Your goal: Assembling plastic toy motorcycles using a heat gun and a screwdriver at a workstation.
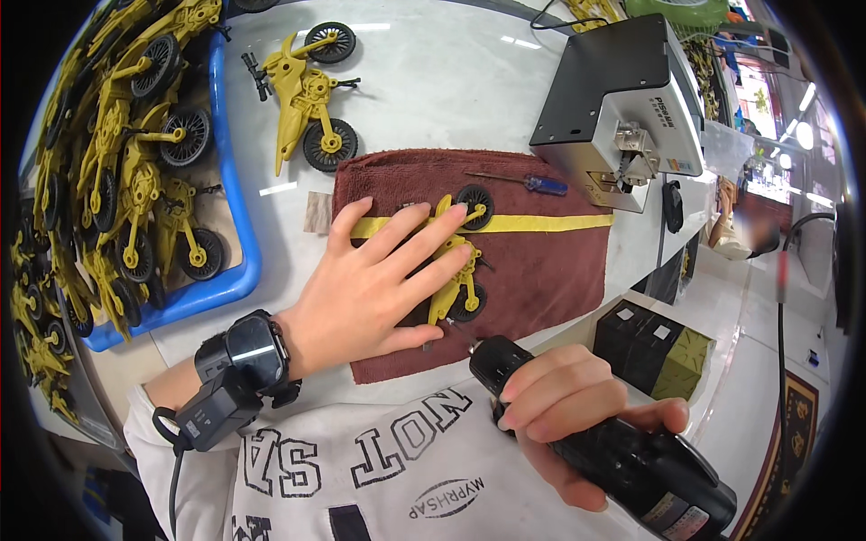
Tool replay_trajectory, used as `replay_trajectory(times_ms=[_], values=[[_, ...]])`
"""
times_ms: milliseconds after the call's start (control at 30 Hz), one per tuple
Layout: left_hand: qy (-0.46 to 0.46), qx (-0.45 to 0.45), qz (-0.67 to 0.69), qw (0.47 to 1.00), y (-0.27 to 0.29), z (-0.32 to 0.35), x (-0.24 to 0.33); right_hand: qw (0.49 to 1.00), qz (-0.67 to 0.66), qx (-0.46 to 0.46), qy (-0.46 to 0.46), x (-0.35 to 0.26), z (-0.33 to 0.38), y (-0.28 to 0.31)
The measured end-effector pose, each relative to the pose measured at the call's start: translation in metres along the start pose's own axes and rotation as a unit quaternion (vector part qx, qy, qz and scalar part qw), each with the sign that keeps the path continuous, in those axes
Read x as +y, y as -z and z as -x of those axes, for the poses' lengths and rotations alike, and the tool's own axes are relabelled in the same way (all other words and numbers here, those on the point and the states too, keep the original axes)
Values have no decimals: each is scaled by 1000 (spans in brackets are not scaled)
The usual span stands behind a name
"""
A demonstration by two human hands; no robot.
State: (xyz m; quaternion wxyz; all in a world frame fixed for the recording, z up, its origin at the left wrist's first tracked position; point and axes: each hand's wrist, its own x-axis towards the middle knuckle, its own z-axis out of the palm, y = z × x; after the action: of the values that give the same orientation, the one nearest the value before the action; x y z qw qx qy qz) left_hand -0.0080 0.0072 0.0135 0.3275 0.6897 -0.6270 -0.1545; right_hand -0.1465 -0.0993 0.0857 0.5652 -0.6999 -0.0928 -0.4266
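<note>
A yellow toy motorcycle (460,261) with black wheels lies on its side on a maroon towel (550,270) crossed by a yellow stripe. My left hand (370,284) rests over it with fingers spread, its fingertips on the toy and the towel. Part of the toy is hidden under the fingers. My right hand (568,397) is wrapped around a black power screwdriver (631,460), low on the right. The tool's bit points toward the toy's near end; whether it touches the toy, I cannot tell.
A blue tray (236,230) heaped with similar toy motorcycles stands left. Another toy motorcycle (302,99) lies beyond the towel. A blue-handled screwdriver (544,185) rests on the towel's far side. A black-and-silver machine (600,108) stands far right, with a dark box (640,347) below.
</note>
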Motion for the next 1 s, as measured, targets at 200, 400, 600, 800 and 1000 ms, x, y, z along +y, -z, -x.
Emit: replay_trajectory(times_ms=[200,400,600,800,1000], values=[[-1,16,-9,1000,-3,2,-1,993,-37,-112,-20,21,-5,4],[-5,26,-21,999,-5,1,-1,991,-84,-59,-87,17,4,3],[10,6,-26,1000,2,3,-3,977,-77,-184,-79,28,-18,9],[-35,1,-53,998,22,-8,15,976,-133,158,68,-17,-33,30],[-41,102,-133,985,85,35,34,921,89,378,-12,-27,-21,92]])
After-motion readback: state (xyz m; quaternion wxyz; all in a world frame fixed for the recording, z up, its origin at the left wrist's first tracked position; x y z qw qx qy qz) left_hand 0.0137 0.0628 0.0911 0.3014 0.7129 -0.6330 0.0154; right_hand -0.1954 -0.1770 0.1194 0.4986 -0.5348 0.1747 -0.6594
